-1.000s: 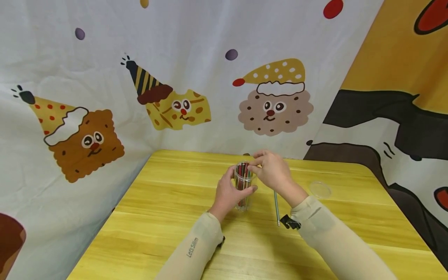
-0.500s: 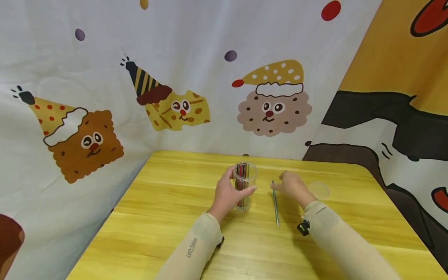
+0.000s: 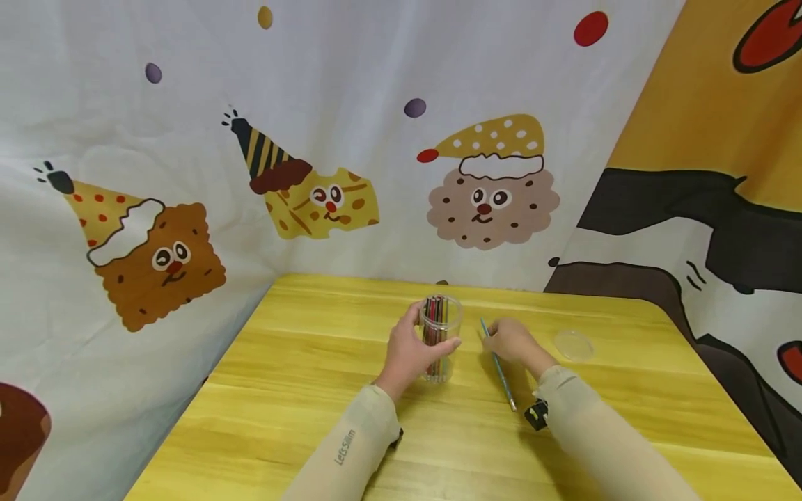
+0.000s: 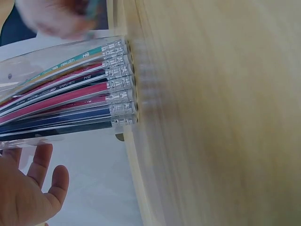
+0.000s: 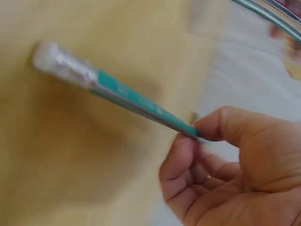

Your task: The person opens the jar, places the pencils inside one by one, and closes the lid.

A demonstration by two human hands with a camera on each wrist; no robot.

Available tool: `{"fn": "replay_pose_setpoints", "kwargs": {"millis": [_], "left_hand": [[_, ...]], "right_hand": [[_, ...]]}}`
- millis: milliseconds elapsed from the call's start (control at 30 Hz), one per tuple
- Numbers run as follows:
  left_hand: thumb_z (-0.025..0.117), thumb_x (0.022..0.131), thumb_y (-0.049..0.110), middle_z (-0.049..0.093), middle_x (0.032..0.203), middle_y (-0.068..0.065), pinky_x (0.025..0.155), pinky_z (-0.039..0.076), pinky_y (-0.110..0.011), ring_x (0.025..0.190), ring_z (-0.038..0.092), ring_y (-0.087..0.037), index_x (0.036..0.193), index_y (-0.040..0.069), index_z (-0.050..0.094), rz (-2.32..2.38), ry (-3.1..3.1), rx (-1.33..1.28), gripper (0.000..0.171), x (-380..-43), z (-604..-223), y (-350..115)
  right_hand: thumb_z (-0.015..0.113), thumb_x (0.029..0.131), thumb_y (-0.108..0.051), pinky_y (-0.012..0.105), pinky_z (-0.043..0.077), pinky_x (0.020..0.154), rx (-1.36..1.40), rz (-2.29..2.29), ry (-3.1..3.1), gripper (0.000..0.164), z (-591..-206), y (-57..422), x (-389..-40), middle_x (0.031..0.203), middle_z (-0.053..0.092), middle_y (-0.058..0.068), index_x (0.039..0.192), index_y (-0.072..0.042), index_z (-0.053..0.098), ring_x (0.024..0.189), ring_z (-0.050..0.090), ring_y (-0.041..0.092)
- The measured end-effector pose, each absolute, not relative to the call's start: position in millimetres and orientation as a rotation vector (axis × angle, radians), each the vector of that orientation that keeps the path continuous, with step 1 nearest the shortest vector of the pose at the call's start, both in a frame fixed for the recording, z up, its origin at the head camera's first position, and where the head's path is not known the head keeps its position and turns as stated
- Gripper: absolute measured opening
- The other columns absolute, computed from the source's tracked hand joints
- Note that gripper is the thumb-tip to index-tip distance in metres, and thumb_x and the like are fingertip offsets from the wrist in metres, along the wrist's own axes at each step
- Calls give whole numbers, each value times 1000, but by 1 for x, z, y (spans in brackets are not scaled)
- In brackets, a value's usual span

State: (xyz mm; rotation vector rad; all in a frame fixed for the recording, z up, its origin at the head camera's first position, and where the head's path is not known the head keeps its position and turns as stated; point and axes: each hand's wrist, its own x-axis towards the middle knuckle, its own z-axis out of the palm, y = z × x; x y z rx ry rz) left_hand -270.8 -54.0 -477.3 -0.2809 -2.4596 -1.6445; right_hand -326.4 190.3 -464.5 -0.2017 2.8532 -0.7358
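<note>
My left hand (image 3: 409,350) grips a clear plastic jar (image 3: 452,327) around its side. Several pencils (image 4: 70,94) with silver ferrules stand inside, eraser ends at the jar's bottom. My right hand (image 3: 514,341) pinches a teal pencil (image 5: 141,106) between thumb and fingertips. Its white eraser end (image 5: 49,56) points down and back toward me, close over the table. In the head view this pencil slants to the right of the jar, apart from it. The left wrist view shows the left fingers (image 4: 40,162) curving along the jar's side, and the right hand blurred beyond it.
A round clear lid (image 3: 574,345) lies on the yellow wooden table (image 3: 301,390), right of the right hand. A white cloth (image 3: 338,62) with cartoon biscuits hangs behind the table's far edge and along its left side.
My right hand has come away from the jar's mouth, moved right and down, and picked up the teal pencil, which now tilts differently. The left hand stays on the jar.
</note>
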Motion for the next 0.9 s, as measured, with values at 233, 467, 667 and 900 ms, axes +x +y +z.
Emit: {"fn": "replay_pose_setpoints", "kwargs": {"millis": [233,467,667,900], "left_hand": [[91,81,56,67,131,4,108,53,-55,125,64,-24,152,29,52,-1658,-2454,-269,86,-271,-478,-54],[91,81,55,67,132,5,106,55,-53,123,65,-23,153,30,51,-1674,-2452,-285,86,-271,-476,-54],[90,81,58,67,132,7,107,55,-52,124,65,-22,153,32,51,-1679,-2465,-286,86,-272,-477,-54],[89,82,60,66,131,7,108,53,-54,123,63,-24,151,36,51,-1684,-2457,-311,83,-271,-479,-55]], "right_hand": [[57,106,-13,30,51,74,-350,-1331,3192,45,-363,181,-309,108,75,22,149,1,52,87,66,27],[67,105,-7,10,46,71,-876,-1883,3306,66,-306,147,-280,105,78,16,163,-23,40,83,65,1],[73,100,-1,20,52,63,-1183,-1524,3289,63,-338,126,-281,96,80,12,156,-9,46,70,69,18],[73,102,-11,25,54,64,-1042,-1143,3211,27,-377,118,-278,94,79,5,129,-6,71,72,65,11]]}}
